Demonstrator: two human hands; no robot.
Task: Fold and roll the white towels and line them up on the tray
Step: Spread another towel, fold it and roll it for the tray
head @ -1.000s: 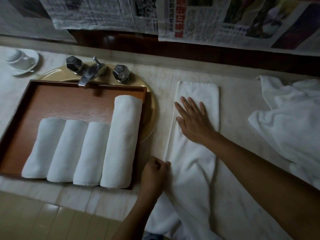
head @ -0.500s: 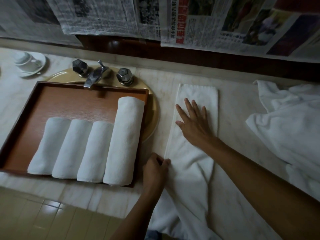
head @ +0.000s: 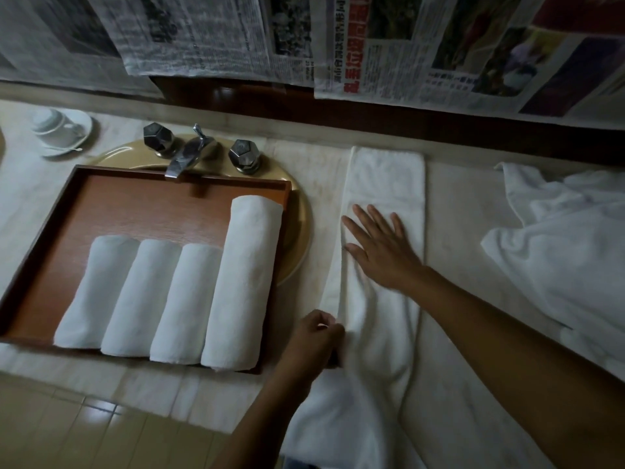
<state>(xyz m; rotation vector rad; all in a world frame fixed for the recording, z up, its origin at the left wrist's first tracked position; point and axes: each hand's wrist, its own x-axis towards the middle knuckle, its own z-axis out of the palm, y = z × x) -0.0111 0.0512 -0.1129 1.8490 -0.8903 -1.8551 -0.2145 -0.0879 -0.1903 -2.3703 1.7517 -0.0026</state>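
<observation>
While folding the fifth towel (head: 389,177) lengthwise on the bench (head: 324,177), just right of the tray (head: 142,204): pressing it flat with the right hand (head: 382,252), fingers straight; pinching its left edge with the left hand (head: 316,340), fingers curled. Judged mid-fold, not yet rolled. Next, likely: square the edges, roll tight from one end, set beside the four rolls (head: 189,299) in the tray.

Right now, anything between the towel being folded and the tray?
Yes: the long roll lies along the tray's right side, between the flat towel and the bare tray floor behind the shorter rolls.
</observation>
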